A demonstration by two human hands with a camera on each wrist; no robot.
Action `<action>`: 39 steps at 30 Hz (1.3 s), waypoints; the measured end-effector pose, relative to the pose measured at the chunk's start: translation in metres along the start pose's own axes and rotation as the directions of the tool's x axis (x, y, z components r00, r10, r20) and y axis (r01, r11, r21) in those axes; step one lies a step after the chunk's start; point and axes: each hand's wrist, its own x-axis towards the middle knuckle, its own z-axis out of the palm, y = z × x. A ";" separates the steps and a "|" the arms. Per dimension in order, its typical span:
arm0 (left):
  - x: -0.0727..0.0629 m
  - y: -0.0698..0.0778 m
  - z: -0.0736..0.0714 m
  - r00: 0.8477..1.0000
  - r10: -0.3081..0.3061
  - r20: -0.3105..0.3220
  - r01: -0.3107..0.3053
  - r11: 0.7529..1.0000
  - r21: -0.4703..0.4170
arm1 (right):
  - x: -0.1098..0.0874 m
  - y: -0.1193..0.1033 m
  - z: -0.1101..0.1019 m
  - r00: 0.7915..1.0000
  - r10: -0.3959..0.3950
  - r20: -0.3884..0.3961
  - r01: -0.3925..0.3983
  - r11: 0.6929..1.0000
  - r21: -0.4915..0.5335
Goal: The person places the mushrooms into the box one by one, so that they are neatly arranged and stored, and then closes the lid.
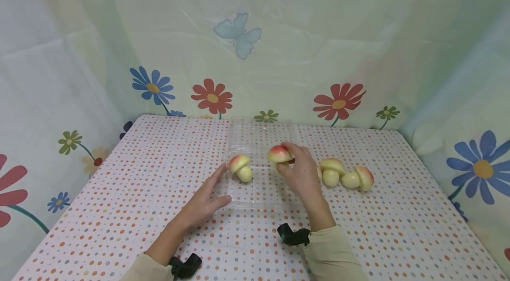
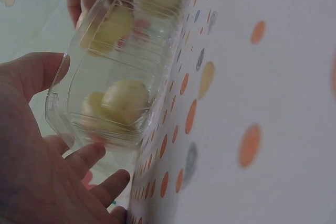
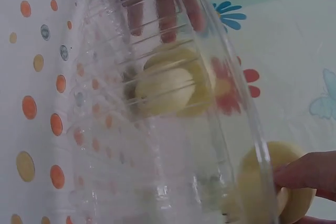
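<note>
A clear plastic clamshell box [image 1: 259, 205] lies on the table with its lid folded back. Inside, by the left wall, is a toy mushroom [image 1: 245, 174] with a pale stem and a red-and-yellow cap. My right hand [image 1: 304, 174] pinches a second toy mushroom [image 1: 279, 153] between thumb and fingers, over the right part of the box; its stem is partly hidden in the head view. In the right wrist view, that held mushroom [image 3: 298, 205] overlaps the box's rim. My left hand [image 1: 205, 200] is at the box's left side, fingers spread, thumb at the rim [image 2: 64, 77].
Right of the box lie more toy mushrooms: one upright [image 1: 331, 172], one on its side [image 1: 358, 178], and another partly hidden behind my right hand. A dotted cloth [image 1: 131, 210] covers the table. Flower-printed curtains [image 1: 279, 73] enclose the back and sides.
</note>
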 end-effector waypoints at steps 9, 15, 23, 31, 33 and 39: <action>0.000 0.001 0.000 1.000 -0.009 0.001 0.009 1.000 0.016 | 0.002 -0.006 0.014 1.000 -0.019 -0.002 0.019 1.000 0.024; 0.000 0.001 0.000 1.000 -0.007 -0.003 0.007 1.000 0.021 | 0.002 -0.009 0.023 1.000 -0.018 0.011 0.018 1.000 0.017; 0.000 0.002 0.001 1.000 -0.022 -0.004 0.023 1.000 0.014 | 0.002 -0.009 0.034 0.999 0.005 0.041 -0.004 1.000 -0.027; -0.001 0.001 0.003 1.000 -0.016 0.001 0.016 1.000 0.007 | 0.000 -0.009 0.042 0.999 -0.003 0.052 0.008 0.995 -0.101; -0.001 0.001 0.003 1.000 -0.010 0.001 0.010 1.000 0.013 | 0.000 -0.010 0.044 0.998 -0.002 0.056 0.008 0.994 -0.107; 0.000 0.003 0.001 1.000 -0.009 -0.004 0.009 1.000 0.023 | 0.001 -0.009 0.049 0.998 -0.013 0.058 0.020 0.992 -0.122</action>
